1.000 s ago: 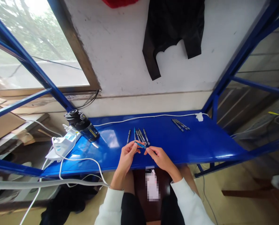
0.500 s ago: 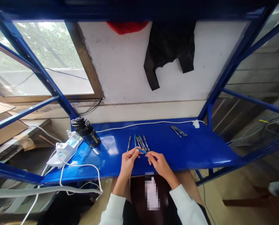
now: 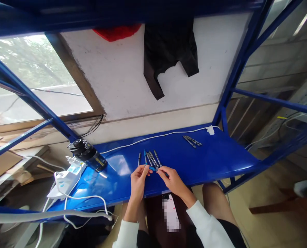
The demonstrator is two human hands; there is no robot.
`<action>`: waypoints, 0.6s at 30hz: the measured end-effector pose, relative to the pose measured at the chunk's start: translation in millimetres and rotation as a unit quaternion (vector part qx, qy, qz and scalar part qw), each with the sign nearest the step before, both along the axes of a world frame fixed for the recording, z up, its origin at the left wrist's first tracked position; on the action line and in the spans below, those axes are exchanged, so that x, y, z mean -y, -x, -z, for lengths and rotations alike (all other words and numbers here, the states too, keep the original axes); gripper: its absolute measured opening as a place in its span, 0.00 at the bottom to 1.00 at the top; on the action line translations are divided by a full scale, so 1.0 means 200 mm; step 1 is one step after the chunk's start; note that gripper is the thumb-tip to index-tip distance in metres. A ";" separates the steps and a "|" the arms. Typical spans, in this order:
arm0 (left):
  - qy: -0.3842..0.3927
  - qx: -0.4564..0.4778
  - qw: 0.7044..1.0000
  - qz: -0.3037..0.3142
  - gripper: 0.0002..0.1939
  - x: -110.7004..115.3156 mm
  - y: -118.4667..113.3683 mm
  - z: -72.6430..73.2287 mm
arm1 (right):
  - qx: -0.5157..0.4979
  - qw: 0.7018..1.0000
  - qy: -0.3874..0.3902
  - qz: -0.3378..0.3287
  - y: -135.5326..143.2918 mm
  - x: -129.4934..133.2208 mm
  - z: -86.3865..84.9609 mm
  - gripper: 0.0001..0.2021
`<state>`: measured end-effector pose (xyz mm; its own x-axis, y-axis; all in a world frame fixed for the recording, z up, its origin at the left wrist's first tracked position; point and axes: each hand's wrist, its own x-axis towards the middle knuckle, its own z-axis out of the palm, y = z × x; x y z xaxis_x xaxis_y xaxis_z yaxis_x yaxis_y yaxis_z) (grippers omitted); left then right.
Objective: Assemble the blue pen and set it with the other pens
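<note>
Pen in hand: blue pen (image 3: 151,168), short and held roughly level between both hands, just above the front part of the blue shelf (image 3: 215,162).
Change (vs. 1.0 s and 0.5 s ago): the view has tipped and swung; an upper blue beam now crosses the top, and the shelf sits a little lower and leftward in frame. Both hands have stayed on the pen at the same spot before the pen row. No pen on the shelf has shifted.
Reading: judged from this, the work on this one pen goes on unchanged; only the head moved.
Far left: white power strip (image 3: 65,177) at the shelf's left end, white cable (image 3: 86,198) looping off it over the front edge.
Left: dark bottle (image 3: 87,159) lying tilted, just beside the strip.
Left hand (image 3: 138,179): thumb and fingertips pinched closed on the pen's left end (firm-looking grip).
Centre: row of pens (image 3: 150,157) lying side by side on the shelf, just behind the hands, not touched.
Right hand (image 3: 172,179): fingertips closed on the pen's right end; palm turned down.
Right: second small bunch of pens (image 3: 192,141) near the back, well apart from the hands.
Back right: white plug (image 3: 210,130) at the end of a thin cord along the rear edge.
Wall above: black garment (image 3: 169,48) hanging (a red one beside it, mostly hidden).
</note>
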<state>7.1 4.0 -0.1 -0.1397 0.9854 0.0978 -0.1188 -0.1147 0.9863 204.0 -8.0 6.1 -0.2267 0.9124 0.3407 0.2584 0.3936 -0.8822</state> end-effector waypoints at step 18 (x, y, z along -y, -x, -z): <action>0.046 0.010 0.999 0.002 0.18 0.02 0.01 -0.04 | 0.051 0.994 0.090 -0.046 0.01 0.02 0.02 0.10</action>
<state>5.5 0.6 7.8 -0.1371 0.9906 0.0044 -0.1389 -0.0236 0.9900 201.8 -11.1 1.5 -0.3380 0.9299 0.1453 0.3207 0.2589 -0.9111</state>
